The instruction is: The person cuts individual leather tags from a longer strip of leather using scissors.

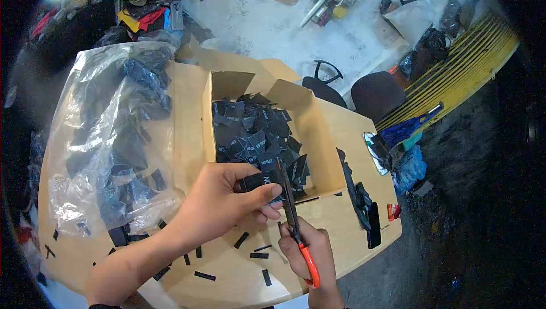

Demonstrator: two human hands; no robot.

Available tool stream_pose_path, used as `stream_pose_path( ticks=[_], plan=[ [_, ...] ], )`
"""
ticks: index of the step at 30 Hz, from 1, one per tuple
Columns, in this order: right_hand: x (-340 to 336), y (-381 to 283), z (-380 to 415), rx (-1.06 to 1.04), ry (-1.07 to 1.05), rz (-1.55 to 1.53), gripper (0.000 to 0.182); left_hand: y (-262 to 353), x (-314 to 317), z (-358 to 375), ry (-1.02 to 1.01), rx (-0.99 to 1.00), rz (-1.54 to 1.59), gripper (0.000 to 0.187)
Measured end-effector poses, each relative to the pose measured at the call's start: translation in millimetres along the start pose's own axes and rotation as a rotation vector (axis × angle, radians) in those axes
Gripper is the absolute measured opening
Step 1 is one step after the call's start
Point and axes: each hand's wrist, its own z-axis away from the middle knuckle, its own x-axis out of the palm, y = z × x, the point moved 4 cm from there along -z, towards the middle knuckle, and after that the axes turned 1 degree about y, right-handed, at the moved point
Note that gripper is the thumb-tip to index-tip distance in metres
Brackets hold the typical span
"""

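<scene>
My left hand [242, 195] pinches a small black fabric piece [253, 181] with pale lettering, over the near edge of a cardboard box. In my right hand [310, 249] are scissors [291, 212] with orange-red handles, their dark blades pointing up beside the right end of the piece. Whether the blades touch it cannot be made out. The open box [327, 144] holds many black pieces [244, 130], some printed with white letters. Small black strips [259, 255] lie scattered on the table below my hands.
A clear plastic bag [114, 133] with dark pieces covers the left of the wooden table [358, 252]. At the right lie a phone [373, 226], dark scraps [355, 189] and a red packet [393, 212]. A dark chair [378, 93] stands beyond.
</scene>
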Motion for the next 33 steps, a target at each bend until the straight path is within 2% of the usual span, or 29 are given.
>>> stream_pose_path(
  ticks=[7,19,22,24,25,27,28,31,32,33],
  plan=[
    [1,7,1,0.017,-0.004,-0.021,0.02,0,1,0,-0.001,0.005,0.001,0.016],
    [1,6,0,-0.021,0.01,0.079,0.026,1,0,-1,-0.005,0.018,-0.036,0.016],
    [2,9,0,0.028,0.002,0.049,0.026,0,0,0,-0.013,0.024,-0.041,0.016],
    [6,22,0,0.061,0.03,-0.167,0.03,0,0,0,-0.014,0.015,-0.043,0.016],
    [4,24,2,0.059,0.033,-0.168,0.03,1,1,0,-0.036,0.031,-0.052,0.016],
    [1,26,4,0.07,0.004,-0.375,0.041,1,0,0,-0.059,0.051,-0.064,0.015],
    [-1,17,4,0.028,0.006,-0.52,0.051,1,1,1,-0.074,0.061,-0.076,0.015],
    [-11,0,7,-0.069,0.053,-0.677,0.058,6,9,9,-0.099,0.085,-0.178,0.016],
    [-15,-1,9,-0.08,0.041,-0.76,0.051,8,13,13,-0.105,0.093,-0.258,0.017],
    [-17,-4,10,-0.085,0.05,-0.763,0.051,12,18,18,-0.112,0.097,-0.265,0.017]
  ],
)
